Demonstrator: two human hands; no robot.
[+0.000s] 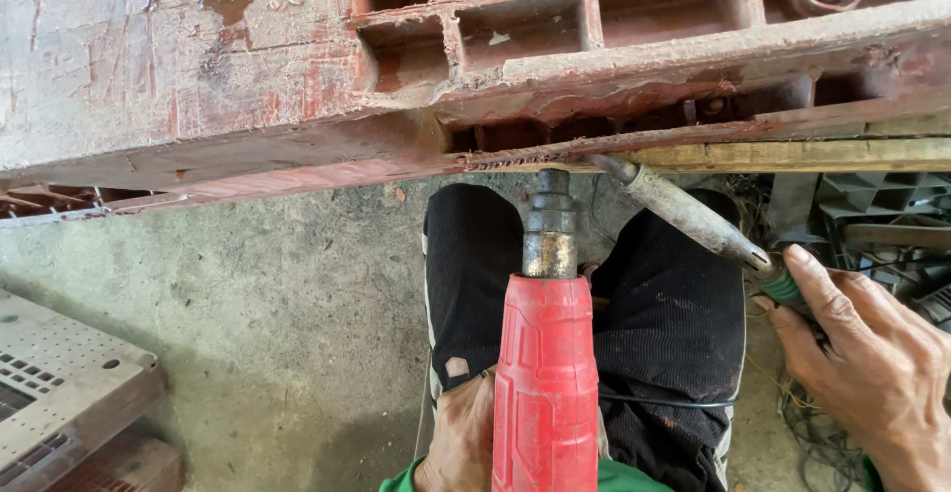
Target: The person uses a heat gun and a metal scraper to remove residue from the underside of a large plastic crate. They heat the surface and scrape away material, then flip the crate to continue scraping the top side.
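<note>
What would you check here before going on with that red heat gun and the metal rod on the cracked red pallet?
1. Left hand grips the heat gun: ok.
2. Nozzle points at the crack on the pallet edge: ok.
3. Right hand holds the rod by its green handle: ok.
4. Rod tip meets the pallet edge beside the nozzle: ok.
5. Knees sit right under the nozzle: not ok.
6. Gun switched on: cannot tell.

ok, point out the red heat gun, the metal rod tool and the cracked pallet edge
red heat gun (546,383), head view, on its red body.
metal rod tool (686,213), head view, mid-shaft.
cracked pallet edge (515,159), head view, on the seam above the nozzle.
</note>
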